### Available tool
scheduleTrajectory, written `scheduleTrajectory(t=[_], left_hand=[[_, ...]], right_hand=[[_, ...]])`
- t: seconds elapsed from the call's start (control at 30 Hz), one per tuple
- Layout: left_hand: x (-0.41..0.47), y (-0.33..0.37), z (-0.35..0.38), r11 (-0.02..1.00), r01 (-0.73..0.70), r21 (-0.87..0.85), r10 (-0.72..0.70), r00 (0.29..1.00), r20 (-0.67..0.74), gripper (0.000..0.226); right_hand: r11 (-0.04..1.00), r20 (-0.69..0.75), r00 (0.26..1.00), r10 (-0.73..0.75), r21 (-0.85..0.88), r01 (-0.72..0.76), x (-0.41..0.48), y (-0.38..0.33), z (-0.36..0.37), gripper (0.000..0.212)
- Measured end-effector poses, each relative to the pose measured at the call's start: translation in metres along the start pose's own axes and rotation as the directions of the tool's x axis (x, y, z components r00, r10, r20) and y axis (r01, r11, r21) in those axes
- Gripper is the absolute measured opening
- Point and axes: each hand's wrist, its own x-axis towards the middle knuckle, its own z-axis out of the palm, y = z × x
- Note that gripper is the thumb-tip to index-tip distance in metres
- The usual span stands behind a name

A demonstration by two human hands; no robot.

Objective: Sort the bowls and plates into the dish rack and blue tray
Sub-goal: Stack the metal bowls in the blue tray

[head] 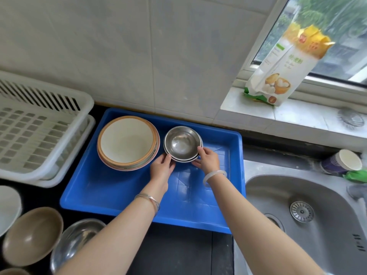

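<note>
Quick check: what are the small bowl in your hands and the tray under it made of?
Small bowl: apparently stainless steel, going by its shiny grey surface with mirror-like reflections. It tops a short stack that both hands grip at the rim. Blue tray: looks like moulded plastic, glossy, uniform colour, scuffed floor.

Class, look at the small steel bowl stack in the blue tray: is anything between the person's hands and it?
Nothing visible. The left hand and right hand already touch the near rim of the steel bowl stack, which sits beside the plates.

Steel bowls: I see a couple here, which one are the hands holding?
The steel bowl inside the blue tray, topping a small stack. The other steel bowl sits untouched on the counter, bottom left.
</note>
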Motion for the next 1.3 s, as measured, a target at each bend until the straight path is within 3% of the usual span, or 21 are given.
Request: scheduleTrajectory(t=[0.27, 0.5, 0.67, 0.87, 0.97, 1.07, 1.17, 1.3], left_hand=[[-0.004, 0.001, 0.0, 0.999, -0.025, 0.041, 0.027, 0.999, -0.026, 0.034], [-0.026, 0.006, -0.015, 0.966, -0.029, 0.256, 0.036, 0.999, -0.024, 0.044], [-0.069, 0.024, -0.047, 0.87, -0.163, 0.466, 0.151, 0.987, 0.062, 0.039], [-0.144, 0.027, -0.119, 0.772, -0.239, 0.589, 0.284, 0.959, 0.017, 0.026], [-0.177, 0.018, -0.162, 0.742, -0.205, 0.638, 0.31, 0.949, -0.056, 0.026], [-0.204, 0.005, -0.207, 0.637, -0.121, 0.762, 0.356, 0.922, -0.151, 0.03], [-0.222, -0.005, -0.243, 0.569, -0.022, 0.822, 0.387, 0.889, -0.244, 0.038], [-0.227, -0.01, -0.268, 0.526, 0.059, 0.848, 0.377, 0.878, -0.295, 0.045]], right_hand=[[1.0, 0.015, 0.999, 0.029, -0.005, -0.029, -0.006, -0.001, -0.003, 0.028], [0.995, 0.039, 0.998, 0.041, -0.094, -0.037, -0.035, -0.009, -0.011, 0.033], [0.978, 0.064, 0.993, -0.104, -0.175, 0.113, -0.087, -0.011, -0.012, 0.026], [0.923, 0.283, 0.938, -0.199, -0.266, 0.277, -0.169, 0.02, 0.016, 0.02], [0.88, 0.393, 0.907, -0.149, -0.366, 0.303, -0.196, 0.057, 0.034, 0.02], [0.819, 0.444, 0.896, -0.022, -0.506, 0.271, -0.21, 0.097, 0.052, 0.016], [0.747, 0.45, 0.89, 0.067, -0.614, 0.255, -0.215, 0.123, 0.07, 0.036], [0.792, 0.438, 0.887, 0.149, -0.589, 0.158, -0.215, 0.136, 0.097, 0.05]])
